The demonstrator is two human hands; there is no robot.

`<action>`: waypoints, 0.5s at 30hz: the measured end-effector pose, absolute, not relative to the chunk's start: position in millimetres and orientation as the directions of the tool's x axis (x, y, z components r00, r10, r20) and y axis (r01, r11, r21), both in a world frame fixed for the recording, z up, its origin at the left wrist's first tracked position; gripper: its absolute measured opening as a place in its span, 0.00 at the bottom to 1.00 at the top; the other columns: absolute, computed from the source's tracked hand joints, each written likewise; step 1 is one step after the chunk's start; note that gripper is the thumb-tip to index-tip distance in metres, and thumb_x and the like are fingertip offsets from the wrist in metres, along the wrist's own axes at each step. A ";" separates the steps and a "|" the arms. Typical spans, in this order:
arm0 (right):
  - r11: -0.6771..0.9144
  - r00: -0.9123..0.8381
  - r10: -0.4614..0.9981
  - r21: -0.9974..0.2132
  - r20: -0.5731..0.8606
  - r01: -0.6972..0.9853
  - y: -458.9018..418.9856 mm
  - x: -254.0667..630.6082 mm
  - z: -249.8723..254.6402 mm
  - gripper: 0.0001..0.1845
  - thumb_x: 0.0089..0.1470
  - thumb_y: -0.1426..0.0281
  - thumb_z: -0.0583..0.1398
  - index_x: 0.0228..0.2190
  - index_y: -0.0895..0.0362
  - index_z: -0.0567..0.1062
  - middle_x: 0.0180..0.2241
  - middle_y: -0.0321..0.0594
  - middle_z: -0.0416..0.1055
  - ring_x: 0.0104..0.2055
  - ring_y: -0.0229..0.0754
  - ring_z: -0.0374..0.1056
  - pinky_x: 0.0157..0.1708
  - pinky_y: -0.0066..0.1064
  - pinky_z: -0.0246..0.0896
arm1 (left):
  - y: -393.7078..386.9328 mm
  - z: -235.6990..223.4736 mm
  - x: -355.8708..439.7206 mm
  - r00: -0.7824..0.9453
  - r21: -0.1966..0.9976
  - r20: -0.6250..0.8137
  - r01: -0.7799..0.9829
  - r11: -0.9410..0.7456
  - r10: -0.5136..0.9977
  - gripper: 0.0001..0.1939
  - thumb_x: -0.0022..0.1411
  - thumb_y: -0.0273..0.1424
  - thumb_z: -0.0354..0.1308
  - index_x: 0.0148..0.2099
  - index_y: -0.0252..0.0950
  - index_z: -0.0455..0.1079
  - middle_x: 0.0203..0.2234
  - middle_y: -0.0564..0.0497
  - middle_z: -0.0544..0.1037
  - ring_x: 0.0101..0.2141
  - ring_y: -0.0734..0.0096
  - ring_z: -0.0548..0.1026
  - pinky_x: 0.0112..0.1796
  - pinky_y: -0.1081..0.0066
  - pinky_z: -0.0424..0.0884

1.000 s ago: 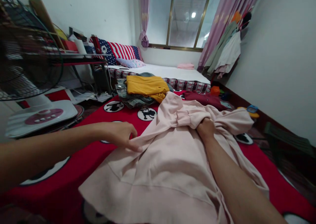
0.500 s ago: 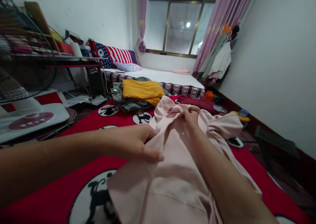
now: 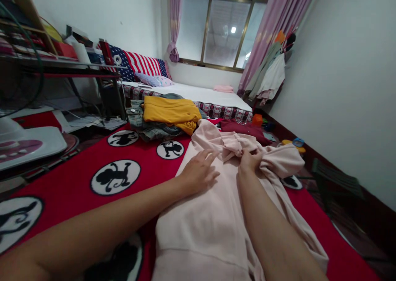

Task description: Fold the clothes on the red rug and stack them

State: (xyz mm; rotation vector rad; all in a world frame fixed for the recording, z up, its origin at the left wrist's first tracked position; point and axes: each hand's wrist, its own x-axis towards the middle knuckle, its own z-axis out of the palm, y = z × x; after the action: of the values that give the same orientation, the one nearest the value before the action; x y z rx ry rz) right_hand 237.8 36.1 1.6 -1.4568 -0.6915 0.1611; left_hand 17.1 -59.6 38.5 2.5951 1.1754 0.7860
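Note:
A pale pink garment (image 3: pixel 213 215) lies spread over a red blanket (image 3: pixel 77 178) printed with black monkey figures in white circles. My left hand (image 3: pixel 198 171) rests flat on the garment's left side, fingers stretched out. My right hand (image 3: pixel 249 160) is closed on a bunched fold of the pink garment near its top, where the cloth is gathered into a rumpled heap.
Beyond the garment sits a pile of clothes topped by a yellow piece (image 3: pixel 170 109). A dark red garment (image 3: pixel 244 128) lies to its right. A fan base (image 3: pixel 21 142) stands at the left, a mattress (image 3: pixel 198 93) under the window, clothes hanging (image 3: pixel 269 76) at the right wall.
My left hand let go of the garment's left edge and now lies flat on the cloth. The left side is folded inward. My right hand stays gripping the bunched top.

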 end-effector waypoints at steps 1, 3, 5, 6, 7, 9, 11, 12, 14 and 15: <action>0.146 0.824 0.449 -0.939 0.345 0.313 34.3 238.4 5.9 0.21 0.47 0.71 0.57 0.45 0.59 0.65 0.44 0.49 0.72 0.46 0.48 0.72 0.46 0.37 0.70 | -53.8 28.9 16.6 0.536 0.362 0.340 0.683 -0.634 0.772 0.34 0.64 0.39 0.54 0.68 0.32 0.54 0.65 0.37 0.58 0.64 0.55 0.57 0.61 0.59 0.56; 0.191 0.826 0.358 -0.900 0.435 0.391 29.0 239.9 15.7 0.21 0.48 0.73 0.55 0.47 0.60 0.65 0.46 0.52 0.70 0.47 0.47 0.71 0.48 0.37 0.68 | -49.0 14.3 15.6 0.543 0.324 0.233 0.739 -0.591 0.807 0.35 0.66 0.45 0.50 0.69 0.31 0.51 0.67 0.35 0.53 0.66 0.50 0.50 0.63 0.54 0.51; 0.218 0.786 0.241 -0.821 0.569 0.528 22.5 240.3 25.7 0.22 0.48 0.75 0.52 0.47 0.60 0.64 0.48 0.53 0.68 0.50 0.47 0.69 0.51 0.39 0.66 | -50.4 7.0 15.7 0.567 0.289 0.195 0.747 -0.599 0.800 0.34 0.68 0.46 0.46 0.69 0.33 0.52 0.67 0.35 0.51 0.67 0.48 0.47 0.63 0.51 0.47; 0.220 0.759 0.191 -0.780 0.623 0.585 19.9 239.2 30.5 0.23 0.47 0.77 0.52 0.48 0.60 0.64 0.49 0.53 0.67 0.51 0.47 0.68 0.52 0.40 0.64 | -52.0 5.6 16.2 0.576 0.279 0.199 0.742 -0.610 0.792 0.33 0.68 0.46 0.44 0.69 0.35 0.52 0.68 0.35 0.50 0.67 0.47 0.46 0.64 0.50 0.45; 0.231 0.728 0.169 -0.745 0.664 0.626 18.4 236.7 35.0 0.25 0.45 0.77 0.52 0.48 0.59 0.65 0.50 0.52 0.67 0.52 0.47 0.67 0.53 0.41 0.63 | -53.4 5.1 16.9 0.582 0.276 0.207 0.736 -0.618 0.786 0.32 0.69 0.45 0.44 0.69 0.36 0.52 0.68 0.36 0.50 0.67 0.47 0.45 0.64 0.50 0.45; 0.308 0.662 0.232 -0.699 0.713 0.645 21.0 226.5 43.1 0.26 0.45 0.78 0.51 0.49 0.58 0.64 0.50 0.50 0.67 0.48 0.45 0.70 0.50 0.40 0.66 | -55.0 5.5 18.1 0.591 0.278 0.217 0.726 -0.629 0.777 0.32 0.69 0.46 0.43 0.69 0.37 0.52 0.68 0.36 0.49 0.67 0.47 0.45 0.64 0.49 0.44; 0.411 0.564 0.408 -0.696 0.718 0.588 32.7 209.4 49.9 0.24 0.48 0.76 0.51 0.49 0.57 0.64 0.49 0.49 0.68 0.40 0.42 0.73 0.41 0.37 0.69 | -54.9 5.7 18.6 0.593 0.286 0.230 0.717 -0.636 0.771 0.32 0.68 0.46 0.44 0.69 0.38 0.53 0.68 0.37 0.49 0.67 0.48 0.44 0.63 0.49 0.44; 0.443 0.494 0.506 -0.705 0.706 0.553 41.8 199.1 53.0 0.23 0.49 0.74 0.51 0.49 0.57 0.64 0.49 0.48 0.68 0.36 0.41 0.73 0.37 0.35 0.70 | -54.6 5.4 18.6 0.594 0.291 0.238 0.711 -0.640 0.768 0.32 0.68 0.46 0.44 0.69 0.39 0.53 0.68 0.37 0.48 0.67 0.48 0.44 0.63 0.49 0.44; 0.454 0.344 0.658 -0.718 0.670 0.528 64.0 177.5 59.4 0.23 0.50 0.71 0.54 0.50 0.58 0.66 0.48 0.49 0.69 0.33 0.40 0.72 0.32 0.32 0.69 | -54.0 4.4 18.3 0.593 0.306 0.253 0.700 -0.645 0.764 0.32 0.68 0.46 0.44 0.69 0.38 0.53 0.68 0.36 0.48 0.67 0.48 0.43 0.63 0.49 0.44; 0.442 0.273 0.708 -0.710 0.652 0.548 76.0 167.4 62.8 0.24 0.49 0.70 0.56 0.50 0.58 0.66 0.48 0.50 0.70 0.34 0.41 0.72 0.31 0.32 0.69 | -53.8 3.9 18.0 0.594 0.312 0.259 0.694 -0.648 0.761 0.32 0.68 0.46 0.45 0.69 0.38 0.54 0.68 0.36 0.48 0.67 0.49 0.43 0.64 0.49 0.44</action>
State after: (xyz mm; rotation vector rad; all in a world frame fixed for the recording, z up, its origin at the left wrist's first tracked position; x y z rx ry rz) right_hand 167.4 76.0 62.8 -1.2141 -1.3878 0.1535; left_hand 18.0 -53.8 3.9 2.6419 1.2185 0.5561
